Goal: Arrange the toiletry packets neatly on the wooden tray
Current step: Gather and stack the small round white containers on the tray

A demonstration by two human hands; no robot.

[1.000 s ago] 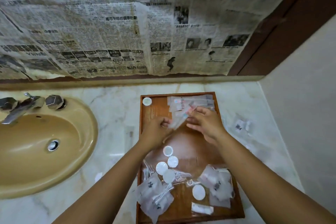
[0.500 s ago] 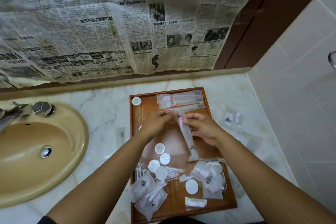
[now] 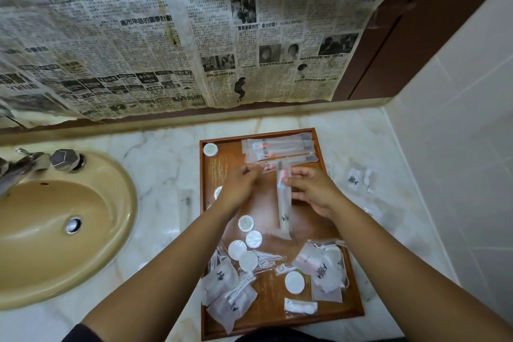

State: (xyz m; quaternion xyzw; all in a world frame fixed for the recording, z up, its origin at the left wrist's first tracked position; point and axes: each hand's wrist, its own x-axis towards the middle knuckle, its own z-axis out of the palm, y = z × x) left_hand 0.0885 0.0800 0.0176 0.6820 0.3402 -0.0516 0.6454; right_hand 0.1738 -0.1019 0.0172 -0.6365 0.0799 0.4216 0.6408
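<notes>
The wooden tray [image 3: 273, 311] lies on the marble counter. Several long frosted toothbrush packets [image 3: 280, 147] are stacked crosswise at its far end. My right hand [image 3: 315, 193] pinches another long packet [image 3: 284, 214] near its top, and it points lengthwise toward me over the tray's middle. My left hand [image 3: 240, 184] is beside it, curled fingertips pinching the left end of the nearest stacked packet. Round white discs [image 3: 245, 223] lie mid-tray. Frosted pouches sit near left [image 3: 220, 279] and near right [image 3: 322, 268], with a small white packet [image 3: 300, 307] in front.
A tan sink [image 3: 55, 233] with a metal faucet [image 3: 19, 166] is on the left. Two loose packets [image 3: 358, 179] lie on the counter right of the tray, near the tiled wall. Another packet [image 3: 186, 200] lies left of the tray. Newspaper covers the wall behind.
The long packet swung from a slant between both hands to lengthwise, now held by my right hand alone. My left hand shifted to the stack's near packet.
</notes>
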